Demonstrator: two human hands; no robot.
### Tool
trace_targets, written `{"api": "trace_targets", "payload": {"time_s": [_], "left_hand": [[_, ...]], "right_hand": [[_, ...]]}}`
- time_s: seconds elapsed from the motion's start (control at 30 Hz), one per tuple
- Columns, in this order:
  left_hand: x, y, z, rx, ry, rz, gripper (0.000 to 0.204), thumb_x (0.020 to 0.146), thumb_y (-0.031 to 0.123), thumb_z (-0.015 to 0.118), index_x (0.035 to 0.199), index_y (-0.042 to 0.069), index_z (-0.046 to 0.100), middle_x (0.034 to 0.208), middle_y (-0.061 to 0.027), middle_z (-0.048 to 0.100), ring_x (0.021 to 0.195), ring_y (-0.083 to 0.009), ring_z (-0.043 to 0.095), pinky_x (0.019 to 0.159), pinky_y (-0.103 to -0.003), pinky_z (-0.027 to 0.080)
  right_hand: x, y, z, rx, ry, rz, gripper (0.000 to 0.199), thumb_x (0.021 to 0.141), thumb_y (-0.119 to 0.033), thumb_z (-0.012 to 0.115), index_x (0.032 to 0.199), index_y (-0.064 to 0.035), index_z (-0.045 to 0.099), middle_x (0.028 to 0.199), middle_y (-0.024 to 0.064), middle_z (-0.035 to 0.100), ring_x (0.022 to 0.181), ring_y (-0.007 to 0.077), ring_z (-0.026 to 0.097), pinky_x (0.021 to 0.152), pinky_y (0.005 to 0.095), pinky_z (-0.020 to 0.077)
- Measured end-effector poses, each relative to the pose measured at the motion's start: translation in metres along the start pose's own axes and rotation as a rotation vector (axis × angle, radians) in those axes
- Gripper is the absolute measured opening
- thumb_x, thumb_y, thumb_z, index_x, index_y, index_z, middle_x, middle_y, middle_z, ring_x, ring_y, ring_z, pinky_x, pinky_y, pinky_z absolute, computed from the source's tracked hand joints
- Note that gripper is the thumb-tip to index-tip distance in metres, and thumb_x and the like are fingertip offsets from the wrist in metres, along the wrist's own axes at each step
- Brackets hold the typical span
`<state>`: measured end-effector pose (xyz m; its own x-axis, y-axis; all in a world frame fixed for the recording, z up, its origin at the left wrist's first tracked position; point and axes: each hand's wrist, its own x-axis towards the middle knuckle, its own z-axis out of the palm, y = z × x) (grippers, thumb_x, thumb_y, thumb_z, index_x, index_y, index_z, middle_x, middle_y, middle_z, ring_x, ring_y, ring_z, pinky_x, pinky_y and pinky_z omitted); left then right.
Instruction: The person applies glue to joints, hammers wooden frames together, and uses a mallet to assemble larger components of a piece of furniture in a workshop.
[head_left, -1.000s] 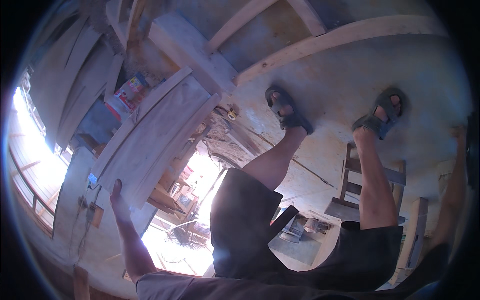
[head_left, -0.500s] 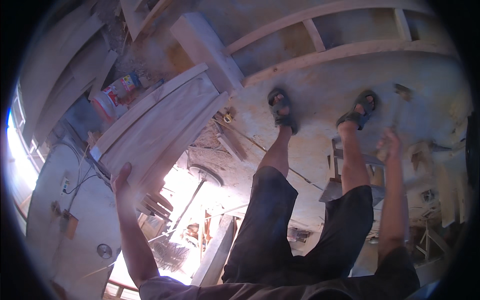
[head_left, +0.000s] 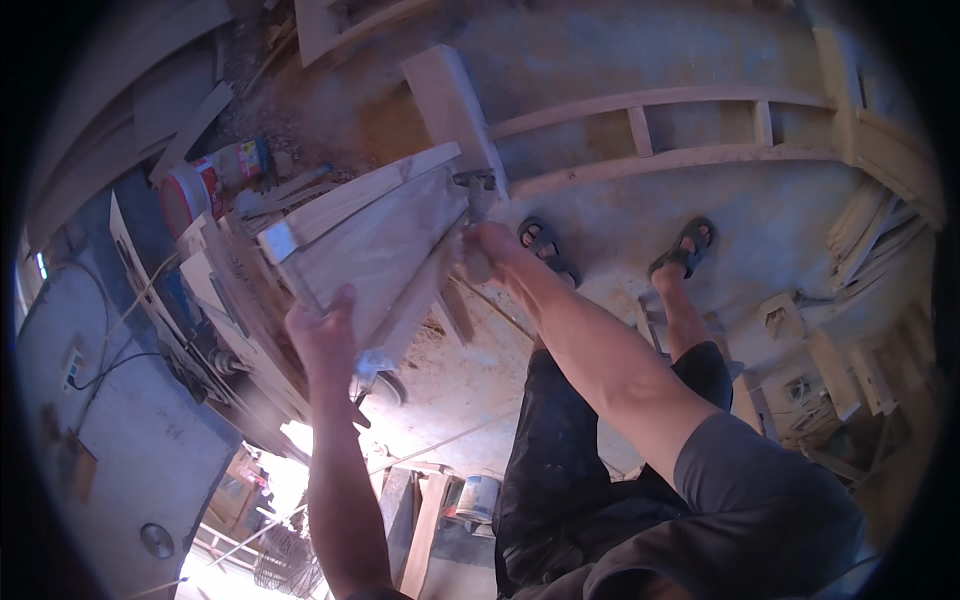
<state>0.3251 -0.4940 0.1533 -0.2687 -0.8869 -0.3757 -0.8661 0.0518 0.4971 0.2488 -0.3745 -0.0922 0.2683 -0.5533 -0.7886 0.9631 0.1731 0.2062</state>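
A wooden panel with raised side rails (head_left: 385,240) lies slanted at left of centre. My left hand (head_left: 323,335) is closed on its near end, thumb up over the edge. My right hand (head_left: 488,248) is wrapped round the handle of a hammer (head_left: 476,183). The hammer's head is beside the panel's far right corner; blur hides whether it touches. A thick wooden block (head_left: 455,110) stands against the panel's far end.
A ladder-like wooden frame (head_left: 640,130) curves across the back. At the left lies a red bucket (head_left: 188,192) near wood scraps. A white bucket (head_left: 478,497) stands by planks at the bottom. Stacked timber (head_left: 868,235) lines the right; my sandalled feet (head_left: 690,245) are on the floor.
My right hand has swung the hammer from the far right across to the panel's right edge. My left hand, still on the panel, appears farther right as the view has shifted.
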Motion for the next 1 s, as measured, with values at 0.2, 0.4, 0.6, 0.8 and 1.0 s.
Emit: {"api": "trace_targets", "payload": {"time_s": [0.2, 0.4, 0.6, 0.8, 1.0], "left_hand": [[-0.004, 0.010, -0.007, 0.138, 0.003, -0.034, 0.020, 0.083, 0.006, 0.063, 0.097, -0.006, 0.068, 0.078, -0.0182, 0.070, 0.073, -0.0225, 0.068, 0.070, -0.035, 0.050], [0.002, 0.002, -0.011, 0.002, 0.020, -0.107, 0.023, 0.079, 0.014, 0.066, 0.090, -0.005, 0.068, 0.076, -0.0211, 0.069, 0.075, -0.0336, 0.070, 0.070, -0.037, 0.051], [0.005, 0.000, -0.019, -0.114, 0.022, -0.102, 0.024, 0.073, 0.014, 0.061, 0.086, -0.003, 0.069, 0.074, -0.0228, 0.067, 0.074, -0.0357, 0.069, 0.070, -0.040, 0.052], [0.004, 0.000, -0.024, -0.084, -0.016, -0.158, 0.023, 0.071, 0.017, 0.061, 0.086, 0.003, 0.072, 0.079, -0.0239, 0.067, 0.081, -0.0397, 0.066, 0.076, -0.045, 0.052], [0.007, 0.002, -0.031, -0.131, -0.080, -0.166, 0.020, 0.071, 0.016, 0.061, 0.084, 0.003, 0.071, 0.081, -0.0235, 0.068, 0.082, -0.0408, 0.066, 0.077, -0.046, 0.052]], "right_hand": [[-0.072, 0.019, -0.042, -0.573, 0.103, -0.049, 0.010, 0.088, -0.011, 0.063, 0.088, -0.0039, 0.056, 0.065, 0.0054, 0.056, 0.050, 0.0164, 0.056, 0.046, 0.0328, 0.0451], [-0.210, 0.013, -0.072, -1.301, 0.195, -0.542, 0.032, 0.085, -0.017, 0.066, 0.108, 0.0018, 0.053, 0.075, 0.0127, 0.062, 0.068, 0.0257, 0.063, 0.063, 0.0392, 0.0500], [-0.244, -0.022, 0.090, -1.445, 0.374, -0.684, 0.033, 0.087, -0.021, 0.065, 0.110, 0.0008, 0.053, 0.077, 0.0202, 0.063, 0.074, 0.0375, 0.064, 0.066, 0.0446, 0.0486], [-0.255, -0.016, 0.181, -1.998, 0.106, -1.124, 0.033, 0.086, -0.019, 0.065, 0.111, -0.0024, 0.049, 0.080, 0.0205, 0.064, 0.075, 0.0433, 0.063, 0.060, 0.0491, 0.0492], [-0.234, -0.036, 0.206, -2.328, 0.158, -0.819, 0.032, 0.084, -0.013, 0.064, 0.111, -0.0022, 0.050, 0.089, 0.0232, 0.065, 0.080, 0.0447, 0.063, 0.067, 0.0522, 0.0495]]}}
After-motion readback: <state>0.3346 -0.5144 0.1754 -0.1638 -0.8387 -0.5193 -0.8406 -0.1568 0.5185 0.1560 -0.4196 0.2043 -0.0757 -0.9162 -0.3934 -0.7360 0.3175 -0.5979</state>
